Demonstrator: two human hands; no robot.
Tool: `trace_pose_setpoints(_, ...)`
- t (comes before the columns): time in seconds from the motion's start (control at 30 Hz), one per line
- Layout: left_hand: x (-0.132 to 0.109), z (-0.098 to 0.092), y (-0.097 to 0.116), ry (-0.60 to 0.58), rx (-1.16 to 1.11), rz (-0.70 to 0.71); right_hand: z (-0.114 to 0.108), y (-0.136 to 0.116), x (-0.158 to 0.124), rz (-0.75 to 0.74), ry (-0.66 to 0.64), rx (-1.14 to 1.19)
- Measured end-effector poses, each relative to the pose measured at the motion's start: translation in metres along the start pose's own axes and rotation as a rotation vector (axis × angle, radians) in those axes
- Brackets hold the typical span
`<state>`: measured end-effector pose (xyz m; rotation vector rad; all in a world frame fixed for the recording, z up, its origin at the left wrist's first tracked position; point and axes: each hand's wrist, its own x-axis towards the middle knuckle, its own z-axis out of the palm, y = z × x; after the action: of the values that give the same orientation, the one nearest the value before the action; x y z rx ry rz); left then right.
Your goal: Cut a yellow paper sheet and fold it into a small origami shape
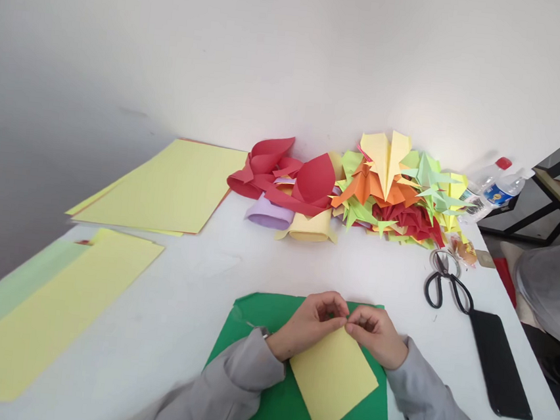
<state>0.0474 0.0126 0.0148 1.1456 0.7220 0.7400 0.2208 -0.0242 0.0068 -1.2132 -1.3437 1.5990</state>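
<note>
A square sheet of yellow paper (pixel 334 383) lies turned cornerwise over a green sheet (pixel 271 407) in front of me. At its far corner, my left hand (pixel 316 319) pinches the paper between thumb and fingers. My right hand (pixel 376 331) pinches the same corner from the other side, its fingertips almost touching the left ones. Both hands cover the corner itself, so any fold there is hidden. The near corner of the yellow paper points toward me.
Folded paper pieces (pixel 387 171) in several colours are heaped along the wall beside red paper shapes (pixel 315 184). Yellow sheets (pixel 163 185) lie at the left. Scissors (pixel 444 279), a black phone (pixel 501 367) and plastic bottles (pixel 505 187) are on the right.
</note>
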Motion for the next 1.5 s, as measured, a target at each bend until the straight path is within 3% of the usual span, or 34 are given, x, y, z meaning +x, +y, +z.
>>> trace_pose_setpoints(0.27,-0.001,0.000,-0.001,0.023,-0.044,0.002,0.001,0.001,0.002,-0.029,0.031,0.014)
trace_pose_setpoints(0.57,-0.001,-0.005,0.001,0.161,-0.007,0.036,-0.002,-0.002,0.001,0.007,0.052,0.042)
trace_pose_setpoints(0.73,-0.001,-0.011,0.004,0.293,-0.002,0.068,-0.004,-0.005,0.000,0.031,0.065,0.057)
trace_pose_setpoints(1.07,0.000,-0.020,0.010,0.423,-0.028,0.102,-0.010,0.000,0.000,0.100,0.092,0.161)
trace_pose_setpoints(1.33,0.004,-0.029,0.007,0.561,-0.061,0.173,-0.016,0.003,0.001,0.042,0.124,0.197)
trace_pose_setpoints(1.5,0.006,-0.030,0.008,0.578,-0.093,0.176,-0.019,0.005,0.001,-0.008,0.175,0.175)
